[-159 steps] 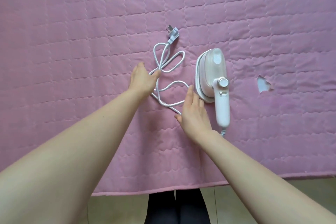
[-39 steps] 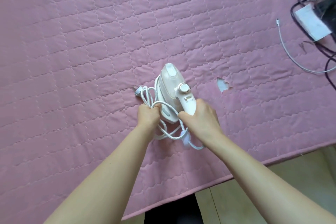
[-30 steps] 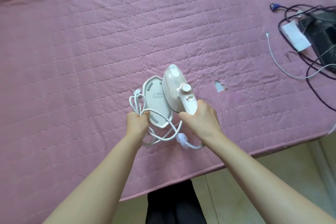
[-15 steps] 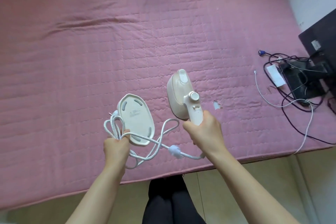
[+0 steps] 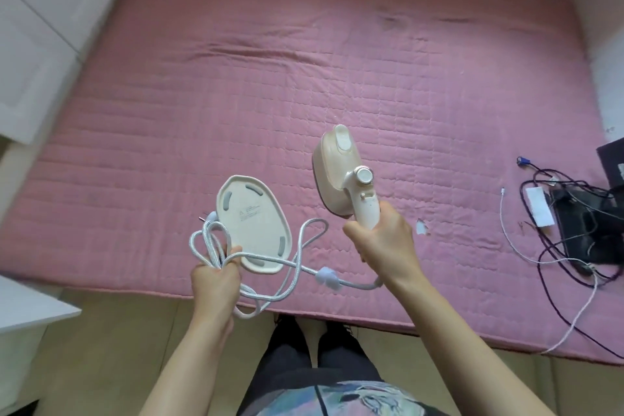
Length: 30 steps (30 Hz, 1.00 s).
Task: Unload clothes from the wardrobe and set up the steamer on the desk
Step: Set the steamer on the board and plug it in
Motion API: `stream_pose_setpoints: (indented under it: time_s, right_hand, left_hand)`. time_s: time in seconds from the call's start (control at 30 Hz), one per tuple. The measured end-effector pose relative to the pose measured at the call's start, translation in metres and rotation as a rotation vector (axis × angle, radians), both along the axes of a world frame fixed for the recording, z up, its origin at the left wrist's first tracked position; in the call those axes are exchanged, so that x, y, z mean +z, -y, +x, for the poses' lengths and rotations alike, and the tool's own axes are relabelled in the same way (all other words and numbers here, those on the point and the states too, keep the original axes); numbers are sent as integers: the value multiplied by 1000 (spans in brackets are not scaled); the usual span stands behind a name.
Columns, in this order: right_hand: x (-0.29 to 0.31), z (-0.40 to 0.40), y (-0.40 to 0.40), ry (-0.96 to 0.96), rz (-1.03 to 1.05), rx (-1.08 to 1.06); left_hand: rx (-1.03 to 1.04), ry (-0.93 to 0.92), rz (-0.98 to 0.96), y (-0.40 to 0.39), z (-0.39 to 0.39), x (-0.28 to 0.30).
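Note:
My right hand (image 5: 381, 243) grips the handle of a white and cream handheld steamer (image 5: 341, 176), held upright in the air above the pink quilted bed (image 5: 304, 78). My left hand (image 5: 216, 280) holds the steamer's flat white base plate (image 5: 251, 213) by its near edge, underside facing up, together with the bunched white cord (image 5: 270, 280). The cord loops down from my left hand and runs across to the bottom of the steamer handle. The plug (image 5: 209, 217) pokes out to the left of the base plate.
A tangle of dark cables, a white cable and a black device (image 5: 580, 226) lies on the bed's right side. White furniture (image 5: 37, 44) stands at the left, a white surface corner (image 5: 30, 311) at lower left. A small tear (image 5: 421, 227) marks the quilt.
Both hands gathered the cord and lifted the steamer and its base plate off the bed. The view has pulled back, showing the whole bed, furniture and floor.

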State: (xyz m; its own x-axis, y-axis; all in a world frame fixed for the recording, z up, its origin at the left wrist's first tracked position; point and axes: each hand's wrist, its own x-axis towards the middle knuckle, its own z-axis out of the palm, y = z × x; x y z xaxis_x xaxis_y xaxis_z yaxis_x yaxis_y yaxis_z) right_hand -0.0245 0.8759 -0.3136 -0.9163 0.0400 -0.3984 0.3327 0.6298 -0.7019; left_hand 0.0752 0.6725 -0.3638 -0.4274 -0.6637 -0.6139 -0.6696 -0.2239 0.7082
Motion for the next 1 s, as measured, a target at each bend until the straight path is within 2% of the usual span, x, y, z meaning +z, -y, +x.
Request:
stream_pose_setpoints:
  time_s: [0.33,0.63,1.0]
  right_hand:
    - [24,11,-3,-70,-53,351]
    - [31,47,14,-42,-103,636]
    - [36,124,76,-98,-112,946]
  left_hand:
    - [319,-67,-32,-52,48,25]
    - [580,-56,15,-86,117,39]
    - [685,-140,124,-88,230,58]
